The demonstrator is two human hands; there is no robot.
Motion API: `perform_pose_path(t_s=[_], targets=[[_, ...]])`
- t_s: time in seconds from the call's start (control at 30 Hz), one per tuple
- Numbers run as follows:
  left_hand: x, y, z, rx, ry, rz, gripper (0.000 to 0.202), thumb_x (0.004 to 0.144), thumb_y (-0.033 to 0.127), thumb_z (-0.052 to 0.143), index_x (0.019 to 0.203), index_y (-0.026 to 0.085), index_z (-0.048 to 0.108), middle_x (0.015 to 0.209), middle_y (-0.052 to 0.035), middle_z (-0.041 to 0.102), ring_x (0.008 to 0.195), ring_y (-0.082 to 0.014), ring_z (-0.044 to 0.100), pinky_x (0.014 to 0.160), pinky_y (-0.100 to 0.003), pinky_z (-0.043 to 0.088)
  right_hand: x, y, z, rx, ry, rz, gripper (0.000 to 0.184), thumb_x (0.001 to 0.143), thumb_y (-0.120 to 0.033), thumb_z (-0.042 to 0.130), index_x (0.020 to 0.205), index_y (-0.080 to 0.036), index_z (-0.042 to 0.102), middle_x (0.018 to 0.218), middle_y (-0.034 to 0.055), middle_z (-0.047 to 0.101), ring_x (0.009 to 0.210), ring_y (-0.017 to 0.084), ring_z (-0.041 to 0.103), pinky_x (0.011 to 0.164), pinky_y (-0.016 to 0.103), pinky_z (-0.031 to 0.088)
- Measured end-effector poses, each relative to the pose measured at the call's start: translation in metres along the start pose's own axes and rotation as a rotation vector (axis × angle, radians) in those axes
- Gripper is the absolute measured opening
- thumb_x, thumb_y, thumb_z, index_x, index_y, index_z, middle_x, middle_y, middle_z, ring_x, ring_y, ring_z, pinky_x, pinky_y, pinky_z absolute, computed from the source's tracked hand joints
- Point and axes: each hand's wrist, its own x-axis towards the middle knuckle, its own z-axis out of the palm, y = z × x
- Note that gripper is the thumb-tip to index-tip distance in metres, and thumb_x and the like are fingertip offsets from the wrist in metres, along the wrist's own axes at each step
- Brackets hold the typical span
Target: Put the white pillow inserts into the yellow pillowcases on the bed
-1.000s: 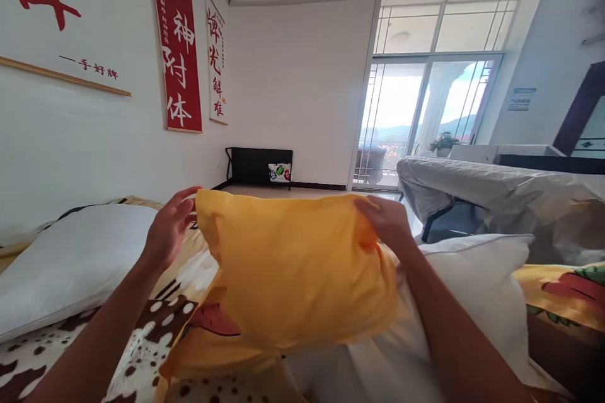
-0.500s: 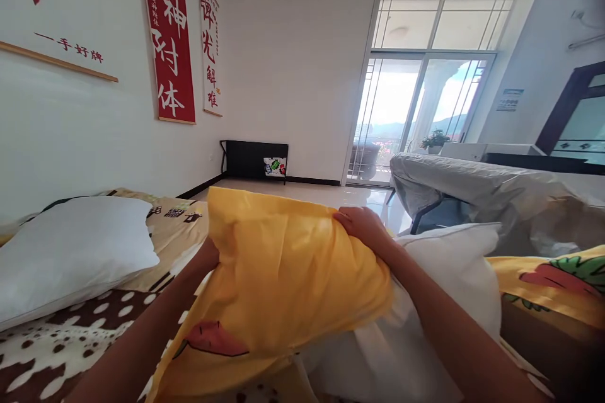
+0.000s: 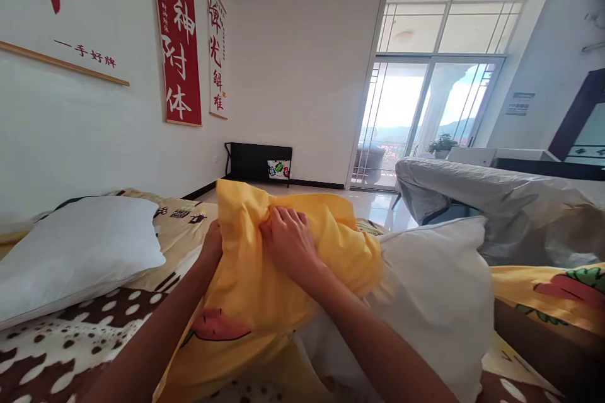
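A yellow pillowcase [image 3: 246, 277] with a printed red fruit is bunched up in front of me, covering one end of a white pillow [image 3: 437, 289]. The rest of that pillow sticks out bare on the right. My right hand [image 3: 289, 242] is closed on a gathered fold at the top middle of the pillowcase. At its left edge, my left hand [image 3: 215, 240] grips the cloth, its fingers mostly hidden behind the fabric.
Another white pillow [image 3: 89, 245] lies to the left on a brown-and-cream patterned bedspread [image 3: 118, 312]. More yellow printed fabric [image 3: 562, 289] is at the right. Beyond stand a plastic-covered sofa [image 3: 510, 195] and a low black rack [image 3: 246, 160] by the wall.
My right hand has moved left from the pillowcase's far right part to its middle, bunching the cloth there. My left hand stays at the left edge, now showing more.
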Motion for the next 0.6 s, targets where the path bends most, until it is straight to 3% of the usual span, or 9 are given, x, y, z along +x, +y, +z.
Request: perform_pose_path(t_s=[0.2,0.37,0.47,0.6], targets=[[-0.020,-0.011,-0.023,0.119,-0.147,-0.086,0.025,0.053,0.034,0.075,0.063,0.016,0.061,0.054,0.0027,0.057,0.050,-0.0119,0.047,0.045,-0.022,0.038,0.028,0.015,0.036,0.380,-0.023,0.097,0.016,0.089,-0.025,0.045,0.078,-0.019,0.056,0.082,0.0019,0.063,0.080,0.017,0.053,0.075,0.029,0.032],[-0.023,-0.009,-0.039,0.327,-0.341,0.103,0.022,0.071,0.036,0.067,0.079,0.016,0.066,0.069,0.0002,0.064,0.068,-0.0162,0.056,0.060,-0.022,0.044,0.027,0.024,0.043,0.624,0.132,0.093,0.016,0.085,-0.022,0.043,0.070,-0.020,0.049,0.066,-0.0023,0.055,0.064,0.013,0.046,0.062,0.025,0.031],[-0.026,-0.006,-0.039,0.362,-0.315,0.186,0.028,0.071,0.033,0.069,0.094,0.017,0.065,0.076,-0.0003,0.066,0.069,-0.0160,0.057,0.059,-0.022,0.044,0.026,0.020,0.042,0.587,0.294,0.068,0.016,0.087,-0.023,0.042,0.072,-0.020,0.048,0.069,-0.0013,0.054,0.065,0.014,0.045,0.063,0.025,0.033],[-0.028,-0.003,-0.042,0.424,-0.286,0.274,0.019,0.071,0.031,0.069,0.082,0.016,0.066,0.066,0.0007,0.064,0.059,-0.0123,0.054,0.052,-0.019,0.039,0.022,0.014,0.037,0.357,0.499,-0.018,0.018,0.088,-0.021,0.040,0.072,-0.020,0.048,0.072,0.0024,0.053,0.070,0.017,0.044,0.066,0.029,0.035]])
